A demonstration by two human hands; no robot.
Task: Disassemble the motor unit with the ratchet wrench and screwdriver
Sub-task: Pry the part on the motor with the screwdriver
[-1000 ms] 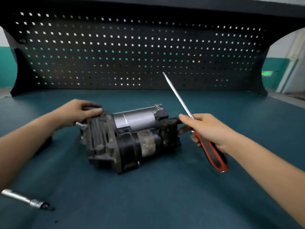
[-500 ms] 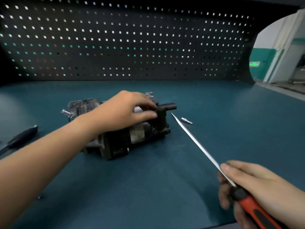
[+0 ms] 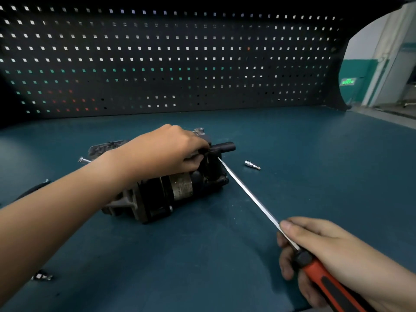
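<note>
Motor unit (image 3: 175, 192) lies on its side on the counter (image 3: 315, 176), about mid-depth, left of centre. Long axis runs front-left to back-right. Grey cast housing at the left end, black-and-silver body in the middle, black end cap at the right end. A black stub (image 3: 225, 146) sticks out sideways from the top of that cap, pointing toward the right edge. A bright stud (image 3: 83, 160) pokes out of the left end.

My left hand (image 3: 171, 149) is on top of the unit's right half, fingers curled down over it, thumb and fingertips clamped at the root of the black stub. My forearm crosses the cast housing and hides most of it.

My right hand (image 3: 326, 251) is near the front-right corner, wrapped round the red-and-black handle of the screwdriver (image 3: 247, 194), index finger laid straight along the shaft. The shaft runs toward the back-left. Its tip is at the end cap, just below the stub. Looks like contact, can't confirm.

Socket bit (image 3: 252, 164) lies loose just right of the end cap, apart from it. Dark tool (image 3: 33, 190) near the left edge, mostly behind my forearm, can't tell what it is. Small metal piece (image 3: 41, 276) near the front-left corner, also half hidden. Pegboard (image 3: 180, 64) stands along the back edge.
</note>
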